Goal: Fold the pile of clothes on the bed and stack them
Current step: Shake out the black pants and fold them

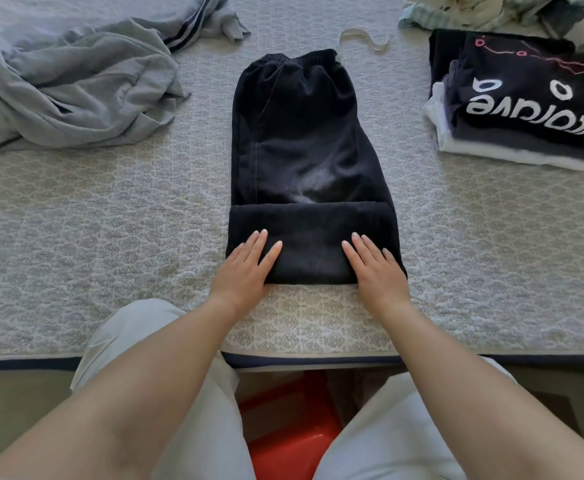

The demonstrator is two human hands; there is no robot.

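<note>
Dark navy trousers [304, 133] lie lengthwise on the bed's patterned cover [110, 220], waistband at the far end. Their near end is turned up into a flat fold [313, 233]. My left hand [245, 268] rests flat on the fold's left near corner, fingers spread. My right hand [375, 268] lies flat on its right near corner. Neither hand grips the cloth. A stack of folded clothes [522, 109], topped by a black shirt with white lettering, sits at the right. A crumpled grey garment [72, 84] with dark stripes lies at the far left.
More unfolded clothes [498, 12] are heaped at the far right corner. A pale elastic band [363, 38] lies beyond the waistband. The bed's near edge [311, 358] runs in front of my knees, with a red stool [287, 420] on the floor between them.
</note>
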